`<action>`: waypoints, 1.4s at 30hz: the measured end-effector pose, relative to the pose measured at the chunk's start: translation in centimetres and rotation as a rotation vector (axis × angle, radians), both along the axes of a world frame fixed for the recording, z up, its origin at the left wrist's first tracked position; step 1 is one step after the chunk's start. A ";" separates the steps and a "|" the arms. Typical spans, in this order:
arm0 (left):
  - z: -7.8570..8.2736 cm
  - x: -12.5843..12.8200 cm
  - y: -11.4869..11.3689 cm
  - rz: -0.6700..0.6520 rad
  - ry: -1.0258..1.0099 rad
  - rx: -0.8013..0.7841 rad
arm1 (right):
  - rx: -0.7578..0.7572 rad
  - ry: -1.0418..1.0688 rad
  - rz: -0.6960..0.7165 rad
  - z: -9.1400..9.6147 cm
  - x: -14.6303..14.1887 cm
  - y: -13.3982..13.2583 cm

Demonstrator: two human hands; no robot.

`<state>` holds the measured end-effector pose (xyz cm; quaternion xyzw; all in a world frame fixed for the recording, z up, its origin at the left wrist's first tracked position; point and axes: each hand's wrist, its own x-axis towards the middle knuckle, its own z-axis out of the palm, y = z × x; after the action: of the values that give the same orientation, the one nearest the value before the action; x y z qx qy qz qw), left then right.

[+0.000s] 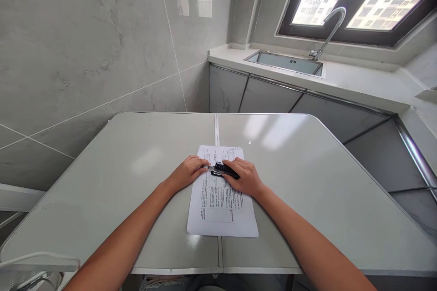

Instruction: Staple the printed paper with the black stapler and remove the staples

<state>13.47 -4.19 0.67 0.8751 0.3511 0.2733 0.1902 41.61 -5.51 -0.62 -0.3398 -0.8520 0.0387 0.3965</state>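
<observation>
right hand grips the black stapler over printed paper.

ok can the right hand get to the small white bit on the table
Probably yes: the small white bit lies just beyond the right hand, nothing standing between, though that hand grips the black stapler.

A pale, glossy table bears printed paper across its middle seam — plus a small white scrap.
</observation>
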 end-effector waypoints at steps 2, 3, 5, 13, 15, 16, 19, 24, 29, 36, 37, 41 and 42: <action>-0.3 -0.3 0.2 -0.019 -0.015 0.027 | -0.017 0.015 -0.011 -0.1 0.1 0.1; -0.4 -0.4 0.3 -0.029 -0.021 0.041 | -0.026 0.022 -0.017 -0.2 0.2 0.1; -0.6 -0.6 0.5 -0.037 -0.029 0.072 | -0.043 0.033 -0.025 -0.2 0.3 0.2; 0.0 -1.2 0.7 -0.026 -0.005 0.161 | -0.081 0.110 -0.012 0.2 1.2 0.7; 0.1 -1.2 0.6 -0.041 -0.015 0.174 | -0.106 0.127 0.012 0.4 1.5 0.8; 0.0 -1.1 0.6 -0.051 -0.026 0.175 | -0.122 0.131 0.027 0.5 1.6 0.8; 0.0 -1.1 0.4 -0.075 -0.082 0.140 | -0.169 0.137 0.062 0.7 1.7 0.7; 0.1 -0.7 -0.1 -0.113 -0.165 0.032 | -0.273 0.181 0.076 0.9 1.5 0.2; 0.2 0.3 -0.7 -0.157 -0.134 -0.006 | -0.348 0.193 0.125 1.4 0.6 -0.4; 0.3 1.0 -1.0 -0.163 -0.120 -0.017 | -0.394 0.222 0.145 1.7 -0.1 -0.9; 0.4 1.0 -1.0 -0.163 -0.127 -0.021 | -0.406 0.234 0.146 1.7 -0.1 -1.0; 0.7 1.0 -1.1 -0.183 -0.134 -0.040 | -0.436 0.254 0.168 2.0 -0.3 -1.1; 0.7 1.0 -1.1 -0.187 -0.139 -0.042 | -0.439 0.257 0.171 2.1 -0.3 -1.1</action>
<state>14.50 -5.32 1.38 0.8788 0.2596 0.3072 0.2569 41.28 -6.65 1.47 -0.3365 -0.7915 0.2986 0.4136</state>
